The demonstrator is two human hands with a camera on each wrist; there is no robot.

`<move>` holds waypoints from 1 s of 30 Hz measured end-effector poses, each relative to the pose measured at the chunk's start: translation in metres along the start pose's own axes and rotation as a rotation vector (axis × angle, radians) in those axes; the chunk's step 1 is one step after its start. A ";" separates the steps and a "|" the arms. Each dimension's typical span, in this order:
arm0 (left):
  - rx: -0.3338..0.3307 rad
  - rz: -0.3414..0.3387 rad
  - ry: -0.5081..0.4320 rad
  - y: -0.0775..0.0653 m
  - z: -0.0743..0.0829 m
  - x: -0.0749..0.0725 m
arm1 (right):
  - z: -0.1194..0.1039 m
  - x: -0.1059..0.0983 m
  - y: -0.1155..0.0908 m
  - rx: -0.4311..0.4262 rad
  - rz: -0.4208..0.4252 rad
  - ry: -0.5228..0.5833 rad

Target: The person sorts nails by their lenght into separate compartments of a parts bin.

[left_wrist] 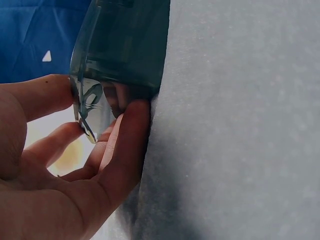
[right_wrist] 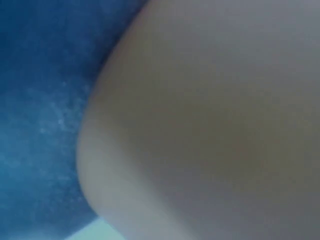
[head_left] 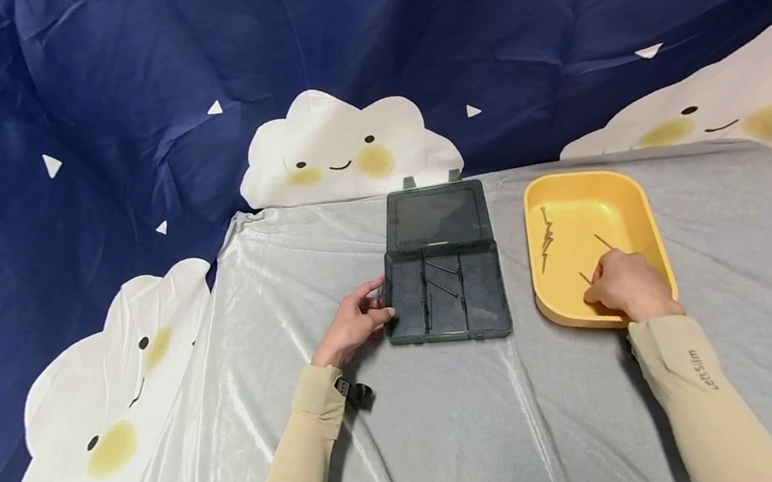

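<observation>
In the head view, a dark see-through compartment box [head_left: 404, 296] lies with its lid [head_left: 436, 217] folded back. Several long, thin dark screws [head_left: 442, 288] are in its middle column. My left hand [head_left: 355, 323] grips the box's left side, its thumb and fingers around the edge [left_wrist: 82, 107] in the left wrist view. My right hand [head_left: 625, 285] reaches into a yellow tray [head_left: 552, 312] with fingers curled down. Thin dark screws [head_left: 603, 242] stick out beside its fingers; I cannot tell whether they pinch one. The right wrist view is blocked by a blurred, pale surface.
More dark screws [head_left: 545, 239] lie in a loose line at the tray's left side. Box and tray stand side by side on a grey cloth [head_left: 457, 429], with a gap between them. A dark blue curtain [head_left: 341, 25] with clouds hangs behind.
</observation>
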State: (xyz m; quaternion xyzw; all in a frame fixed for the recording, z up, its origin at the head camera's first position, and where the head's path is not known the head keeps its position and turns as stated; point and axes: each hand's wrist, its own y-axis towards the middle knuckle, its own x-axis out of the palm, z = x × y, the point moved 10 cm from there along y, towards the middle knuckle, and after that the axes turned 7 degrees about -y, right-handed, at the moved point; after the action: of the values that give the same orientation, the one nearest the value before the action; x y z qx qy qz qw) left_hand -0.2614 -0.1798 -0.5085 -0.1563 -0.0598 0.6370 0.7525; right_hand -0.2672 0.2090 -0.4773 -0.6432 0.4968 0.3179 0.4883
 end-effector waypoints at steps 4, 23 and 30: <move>-0.005 0.000 0.001 0.000 0.000 0.000 | 0.000 0.000 0.000 0.003 0.010 -0.001; 0.009 -0.005 -0.004 0.001 0.000 0.000 | -0.005 -0.010 -0.003 -0.047 0.086 0.015; 0.009 -0.010 -0.017 0.000 0.000 0.000 | -0.013 -0.020 -0.009 -0.086 0.132 0.065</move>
State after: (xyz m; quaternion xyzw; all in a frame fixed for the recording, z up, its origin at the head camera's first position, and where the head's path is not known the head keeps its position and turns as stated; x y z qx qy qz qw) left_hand -0.2616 -0.1798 -0.5090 -0.1473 -0.0641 0.6349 0.7557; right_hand -0.2656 0.2033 -0.4522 -0.6393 0.5398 0.3494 0.4217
